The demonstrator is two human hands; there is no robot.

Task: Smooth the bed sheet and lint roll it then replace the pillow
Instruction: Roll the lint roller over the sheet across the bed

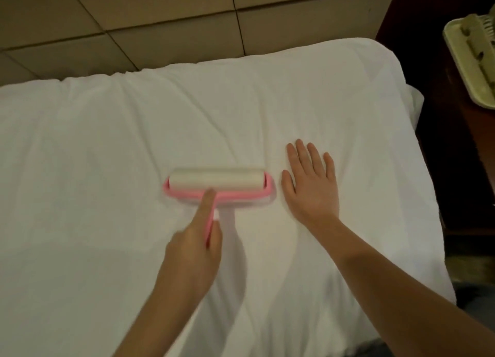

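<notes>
Gripping lint roller, left hand rolls bed sheet.

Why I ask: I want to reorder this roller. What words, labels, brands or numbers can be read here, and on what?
None can be read.
Lint roller: the pink frame and white roll show no print.
Bed sheet: plain white, no label in view.
Pale green object at the right edge: no text shows.
</notes>
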